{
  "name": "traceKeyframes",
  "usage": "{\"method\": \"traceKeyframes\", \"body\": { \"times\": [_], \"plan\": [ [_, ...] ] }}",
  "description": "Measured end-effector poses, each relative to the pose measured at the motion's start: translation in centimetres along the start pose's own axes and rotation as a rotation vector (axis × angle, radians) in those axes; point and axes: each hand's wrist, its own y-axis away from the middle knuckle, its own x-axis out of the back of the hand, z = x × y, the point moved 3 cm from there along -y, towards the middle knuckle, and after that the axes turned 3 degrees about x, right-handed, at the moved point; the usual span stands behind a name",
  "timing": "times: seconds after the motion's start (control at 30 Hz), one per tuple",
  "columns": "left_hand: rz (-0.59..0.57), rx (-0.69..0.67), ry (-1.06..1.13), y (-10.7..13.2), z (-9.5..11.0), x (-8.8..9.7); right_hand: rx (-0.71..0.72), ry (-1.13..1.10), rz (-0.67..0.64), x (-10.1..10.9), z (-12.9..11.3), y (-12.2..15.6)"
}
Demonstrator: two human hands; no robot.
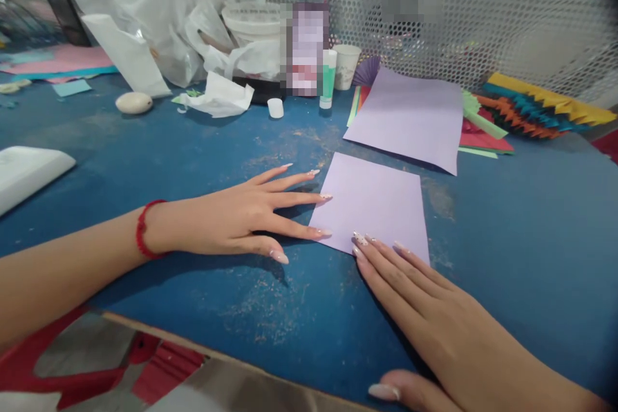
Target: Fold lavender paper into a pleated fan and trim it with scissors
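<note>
My left hand [226,219] and right hand [425,309] lie open, gripping nothing, just touching the lilac square [371,206], no fold showing yet.

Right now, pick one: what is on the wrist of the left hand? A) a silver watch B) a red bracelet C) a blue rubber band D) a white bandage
B: the left hand has a red bracelet around its wrist.
</note>
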Motion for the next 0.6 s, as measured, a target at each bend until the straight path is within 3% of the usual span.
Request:
{"method": "traceKeyframes", "body": {
  "times": [0.2,0.37,0.6],
  "plan": [
    [-0.004,0.012,0.055,0.1,0.2,0.0,0.049,-0.085,-0.059,-0.4,1.0,2.5],
    [0.023,0.004,0.098,0.0,0.4,0.4,-0.065,-0.075,-0.062,-0.5,1.1,5.4],
    [0.065,-0.017,0.097,0.1,0.1,0.5,-0.049,-0.049,-0.067,0.4,1.4,5.6]
  ]
}}
